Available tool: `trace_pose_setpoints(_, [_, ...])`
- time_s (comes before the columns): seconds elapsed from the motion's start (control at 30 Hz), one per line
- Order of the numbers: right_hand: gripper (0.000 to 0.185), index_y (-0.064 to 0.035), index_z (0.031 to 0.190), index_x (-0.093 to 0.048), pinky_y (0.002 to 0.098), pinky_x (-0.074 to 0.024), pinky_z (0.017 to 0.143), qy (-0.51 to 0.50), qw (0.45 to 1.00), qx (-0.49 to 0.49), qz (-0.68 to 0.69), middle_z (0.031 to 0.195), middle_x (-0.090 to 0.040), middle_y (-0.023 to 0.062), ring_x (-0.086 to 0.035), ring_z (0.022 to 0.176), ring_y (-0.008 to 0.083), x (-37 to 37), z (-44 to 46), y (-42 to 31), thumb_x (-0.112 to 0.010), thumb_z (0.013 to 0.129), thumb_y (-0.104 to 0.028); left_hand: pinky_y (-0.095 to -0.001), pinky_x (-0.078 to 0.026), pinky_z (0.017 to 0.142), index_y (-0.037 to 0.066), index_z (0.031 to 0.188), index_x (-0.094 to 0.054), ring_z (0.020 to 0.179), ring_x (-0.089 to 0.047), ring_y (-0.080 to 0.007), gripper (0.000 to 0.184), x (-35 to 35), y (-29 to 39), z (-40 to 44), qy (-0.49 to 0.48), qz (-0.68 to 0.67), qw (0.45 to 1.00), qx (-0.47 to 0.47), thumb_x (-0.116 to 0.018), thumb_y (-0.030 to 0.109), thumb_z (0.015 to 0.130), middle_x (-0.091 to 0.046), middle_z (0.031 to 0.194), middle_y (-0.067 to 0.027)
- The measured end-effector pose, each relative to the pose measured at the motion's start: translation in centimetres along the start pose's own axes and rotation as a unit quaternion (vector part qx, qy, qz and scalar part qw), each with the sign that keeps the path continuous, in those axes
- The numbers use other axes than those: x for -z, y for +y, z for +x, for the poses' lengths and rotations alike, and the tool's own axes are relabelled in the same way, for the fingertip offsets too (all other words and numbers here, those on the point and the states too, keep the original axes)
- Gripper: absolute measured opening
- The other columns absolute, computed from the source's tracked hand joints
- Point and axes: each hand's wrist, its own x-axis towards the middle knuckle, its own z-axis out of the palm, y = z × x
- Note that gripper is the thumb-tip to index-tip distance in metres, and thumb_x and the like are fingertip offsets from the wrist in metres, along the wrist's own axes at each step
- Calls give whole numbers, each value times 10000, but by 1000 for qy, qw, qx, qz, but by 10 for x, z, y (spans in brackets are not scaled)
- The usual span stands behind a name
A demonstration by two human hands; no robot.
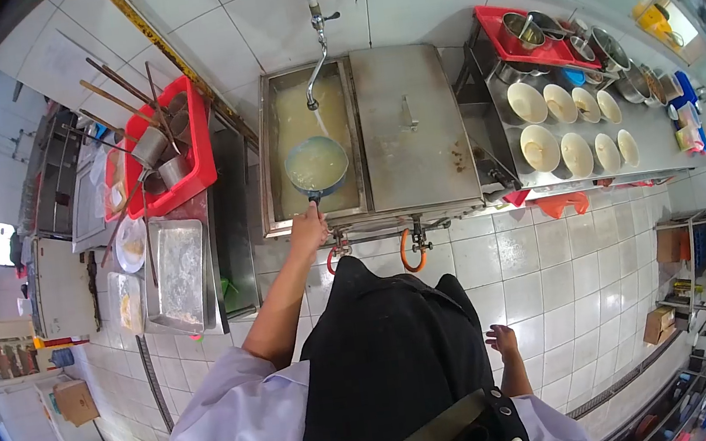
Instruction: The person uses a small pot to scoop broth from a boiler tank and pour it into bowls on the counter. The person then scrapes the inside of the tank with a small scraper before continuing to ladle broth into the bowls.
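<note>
My left hand (308, 230) is closed around the handle of a blue-rimmed saucepan (317, 163). Cloudy yellowish liquid fills the saucepan, which is over the open metal vat (361, 193) of similar liquid. I cannot tell whether its base touches that liquid. Just above it, a chrome tap (320, 75) lets down a thin stream toward the pan's far rim. My right hand (501, 340) hangs low at my side, fingers apart and holding nothing.
A metal lid (415, 151) covers the vat's right half. Several pale bowls (540, 149) and a red tray (538, 39) of pots stand on the right counter. To the left are a red bin (201, 142) with ladles and a shallow metal tray (179, 273). Orange hoses (415, 255) loop below.
</note>
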Motion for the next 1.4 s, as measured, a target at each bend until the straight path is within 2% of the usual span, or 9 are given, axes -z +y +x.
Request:
trace_pose_setpoints(0.43, [340,-45,1223,-660,299,-514,582,-21,999,-39,33,983,-735,122,-649,633,178,0,-6,70,-509,1013,-265,-254,-247,394,90,843,-508,433,-353,-72,409,-85,79,-56,-140,94,981,-96,-492,431,1070,-418,590,38])
trace_pose_setpoints(0.67, [335,-50,1228,-644,316,-495,566,15,995,-44,91,1012,-743,140,-705,694,203,10,-22,116,-507,1023,-278,-246,-284,409,93,843,-521,446,-368,-66,392,-186,84,-24,-257,168,946,-109,-533,422,1054,-432,592,45])
trace_pose_setpoints(0.9, [334,-58,1226,-647,328,-508,606,62,984,-73,149,1015,-742,136,-721,722,219,3,-62,164,-520,1021,-289,-266,-299,407,84,815,-537,438,-405,-86,392,-280,69,35,-279,269,907,-164,-539,399,1048,-469,593,28])
trace_pose_setpoints(0.97, [322,-68,1208,-659,325,-506,601,60,977,-89,185,995,-744,116,-719,729,209,-3,-66,193,-530,1010,-286,-316,-425,484,25,793,-615,507,-545,-153,433,-298,67,50,-240,329,892,-194,-581,396,1016,-587,640,-50])
trace_pose_setpoints(1.1, [343,-3,1214,-642,331,-518,523,89,967,-123,203,988,-743,175,-734,683,239,-20,-86,225,-544,979,-233,-372,-477,570,6,825,-649,540,-600,-214,439,-322,63,77,-221,379,872,-217,-574,399,1006,-645,670,-92])
trace_pose_setpoints(1.17, [343,-11,1216,-644,336,-520,536,91,962,-135,217,998,-744,169,-737,700,246,-31,-94,238,-546,978,-238,-457,-531,749,-11,910,-691,737,-700,-332,446,-330,70,80,-172,512,808,-234,-558,405,1004,-722,844,-182])
trace_pose_setpoints(1.2, [343,-19,1217,-645,341,-523,549,91,959,-146,226,1008,-745,162,-740,717,253,-36,-95,245,-547,977,-244,-457,-531,749,-11,910,-691,737,-700,-332,446,-333,70,91,-175,514,806,-235,-558,405,1004,-722,844,-182])
trace_pose_setpoints(1.27, [331,-28,1208,-645,337,-516,568,77,951,-156,255,1000,-744,150,-739,727,254,-41,-99,250,-556,987,-258,-510,-518,908,-16,1033,-711,1009,-692,-410,456,-339,62,116,-91,604,728,-311,-552,410,1001,-714,1062,-250])
trace_pose_setpoints(1.4, [322,-23,1196,-635,345,-498,541,73,949,-138,273,968,-738,149,-736,715,260,-50,-98,263,-566,987,-258,-516,-504,973,-17,1135,-692,1161,-633,-425,454,-345,81,70,-52,630,705,-320,-549,394,1006,-671,1196,-271])
